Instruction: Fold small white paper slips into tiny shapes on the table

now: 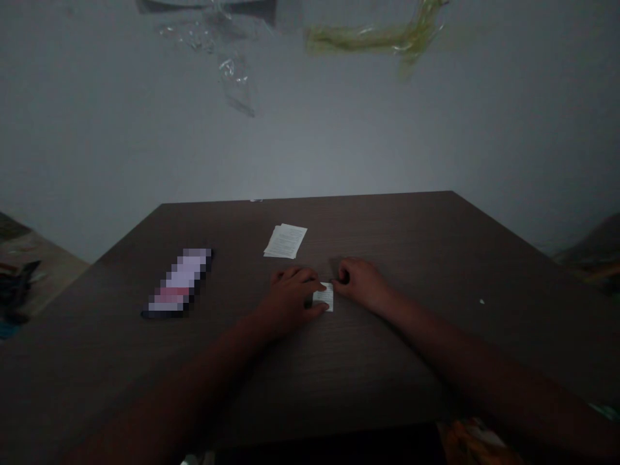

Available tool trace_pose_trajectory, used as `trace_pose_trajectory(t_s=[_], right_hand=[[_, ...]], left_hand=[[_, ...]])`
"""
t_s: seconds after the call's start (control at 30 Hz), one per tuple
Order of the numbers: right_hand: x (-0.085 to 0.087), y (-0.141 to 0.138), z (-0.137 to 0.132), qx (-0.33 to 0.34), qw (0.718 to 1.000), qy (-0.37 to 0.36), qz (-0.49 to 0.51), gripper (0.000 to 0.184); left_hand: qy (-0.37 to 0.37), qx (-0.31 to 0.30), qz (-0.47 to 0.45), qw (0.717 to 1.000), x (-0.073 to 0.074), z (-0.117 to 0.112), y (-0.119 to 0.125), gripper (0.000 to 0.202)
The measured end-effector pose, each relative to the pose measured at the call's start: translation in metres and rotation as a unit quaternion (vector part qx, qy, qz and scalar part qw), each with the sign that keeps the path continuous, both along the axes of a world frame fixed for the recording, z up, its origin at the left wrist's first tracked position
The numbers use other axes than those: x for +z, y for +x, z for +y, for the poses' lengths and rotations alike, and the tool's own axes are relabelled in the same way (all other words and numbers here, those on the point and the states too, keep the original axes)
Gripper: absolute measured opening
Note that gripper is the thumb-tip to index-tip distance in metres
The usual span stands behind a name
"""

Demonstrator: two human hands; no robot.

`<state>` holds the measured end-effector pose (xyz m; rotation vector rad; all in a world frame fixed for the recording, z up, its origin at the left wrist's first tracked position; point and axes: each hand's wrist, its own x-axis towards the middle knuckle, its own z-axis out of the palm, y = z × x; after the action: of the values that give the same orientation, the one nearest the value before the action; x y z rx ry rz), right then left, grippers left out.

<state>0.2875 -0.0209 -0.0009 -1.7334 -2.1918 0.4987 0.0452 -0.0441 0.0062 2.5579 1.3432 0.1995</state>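
Observation:
A small printed paper (325, 298) lies on the dark wooden table between my two hands. My left hand (292, 298) rests over its left side, with thumb and index finger on the paper and the other fingers bent towards the table. My right hand (361, 281) is at the paper's upper right corner. Its fingers are curled in and its thumb reaches the paper's edge; whether anything is pinched there is hidden. Beyond my left hand is a small stack of printed sheets (285, 241), slightly fanned.
A phone (180, 282) with a blurred-out screen lies to the left. A tiny white scrap (482, 301) sits at the right on the table (416, 226). The table's far edge is next to a pale wall (339, 135) bearing yellowish tape (358, 40) and clear tape. Light is dim.

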Motion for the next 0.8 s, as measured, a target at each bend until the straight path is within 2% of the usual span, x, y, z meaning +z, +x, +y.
trace_pose_trajectory(t_s=[0.37, 0.53, 0.8], right_hand=[[0.008, 0.004, -0.033, 0.100, 0.995, 0.000, 0.000, 0.033], [0.003, 0.000, -0.033, 0.074, 0.997, -0.010, -0.001, 0.031], [-0.003, 0.003, -0.005, 0.004, 1.000, 0.006, -0.010, 0.029]], left_hand=[[0.004, -0.011, -0.011, 1.000, 0.000, 0.000, -0.004, 0.033], [-0.003, -0.011, -0.013, 1.000, 0.001, -0.001, -0.004, 0.033], [-0.015, -0.006, -0.007, 1.000, 0.005, -0.002, 0.000, 0.034]])
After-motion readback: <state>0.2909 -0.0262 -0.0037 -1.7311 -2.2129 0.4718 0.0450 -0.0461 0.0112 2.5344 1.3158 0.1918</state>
